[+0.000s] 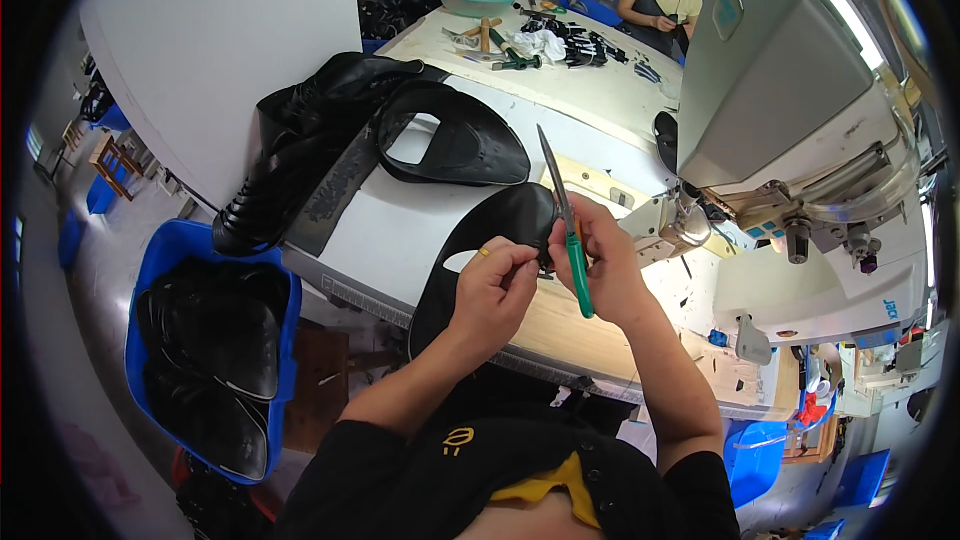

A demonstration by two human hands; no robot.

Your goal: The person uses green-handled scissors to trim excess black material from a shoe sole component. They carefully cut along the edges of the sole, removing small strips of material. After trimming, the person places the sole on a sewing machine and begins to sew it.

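Just left of the sewing machine (790,90), a black piece (500,220) is held

Left of the machine, the left hand (495,290) pinches its edge, fingers closed; the right hand (608,260) curls round a green-handled tool (578,275), and whether its fingertips also grip the piece I cannot tell. Farther left of the machine lie a holed black panel (470,145) and a black stack (320,100), with a blue bin (291,340) below; behind the machine, whose bulk blocks the view, is a co-worker (660,5)
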